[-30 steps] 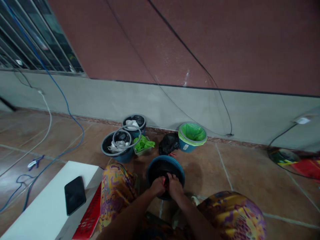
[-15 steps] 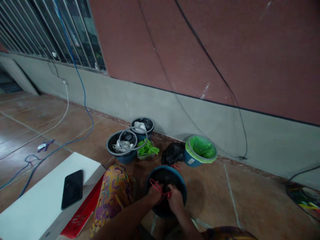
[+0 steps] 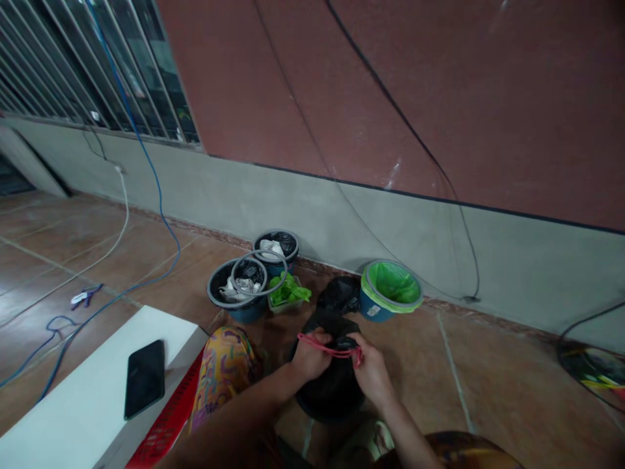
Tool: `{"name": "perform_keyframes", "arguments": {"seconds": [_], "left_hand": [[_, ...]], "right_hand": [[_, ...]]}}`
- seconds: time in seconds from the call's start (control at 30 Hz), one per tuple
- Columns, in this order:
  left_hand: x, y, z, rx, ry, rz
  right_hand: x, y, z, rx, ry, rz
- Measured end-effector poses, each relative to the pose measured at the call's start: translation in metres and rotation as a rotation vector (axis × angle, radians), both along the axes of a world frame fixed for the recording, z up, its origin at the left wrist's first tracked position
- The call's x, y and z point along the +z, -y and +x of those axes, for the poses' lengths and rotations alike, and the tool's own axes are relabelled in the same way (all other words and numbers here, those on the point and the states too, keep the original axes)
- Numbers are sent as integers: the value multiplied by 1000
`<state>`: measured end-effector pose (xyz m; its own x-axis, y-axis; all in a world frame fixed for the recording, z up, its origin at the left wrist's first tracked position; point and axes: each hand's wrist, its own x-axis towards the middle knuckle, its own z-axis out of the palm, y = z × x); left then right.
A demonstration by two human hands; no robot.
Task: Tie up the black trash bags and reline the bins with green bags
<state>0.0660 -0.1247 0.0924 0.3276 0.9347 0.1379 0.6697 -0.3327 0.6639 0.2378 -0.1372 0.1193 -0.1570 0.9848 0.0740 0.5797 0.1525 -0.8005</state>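
A black plastic bag (image 3: 325, 320) with a red drawstring (image 3: 336, 352) rises out of a dark bucket (image 3: 329, 405) on the floor between my knees. My left hand (image 3: 312, 357) is closed on the drawstring at the bag's left side. Opposite it, my right hand (image 3: 372, 366) grips the drawstring and the bag's edge. The drawstring stretches between both hands across the gathered bag mouth. Most of the bucket's rim is hidden by the bag and my hands.
Beyond the bucket lie another black bag (image 3: 340, 294) and a green-lined bucket (image 3: 385, 312). Left of these stand two black-lined buckets, a loose grey ring (image 3: 280, 286) and a tray of green plastic (image 3: 288, 290). A phone (image 3: 145, 379) rests on a white box (image 3: 73, 391).
Both hands have moved up, lifting the black bag so it bulges above the bucket and covers its blue rim. The drawstring is now pulled straighter between them.
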Motion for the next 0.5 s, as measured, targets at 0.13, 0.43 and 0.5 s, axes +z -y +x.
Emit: {"name": "perform_keyframes", "arguments": {"seconds": [0.13,0.43,0.5], "left_hand": [[39,-16,-4,-35,99,65],[83,-49,-14,-25,274,175],[83,-57,-17,-11,261,186]], "right_hand": [[34,-14,0,-25,-16,94],[85,-57,4,-59,-60,245],[91,-74,5,-89,-84,266]]}}
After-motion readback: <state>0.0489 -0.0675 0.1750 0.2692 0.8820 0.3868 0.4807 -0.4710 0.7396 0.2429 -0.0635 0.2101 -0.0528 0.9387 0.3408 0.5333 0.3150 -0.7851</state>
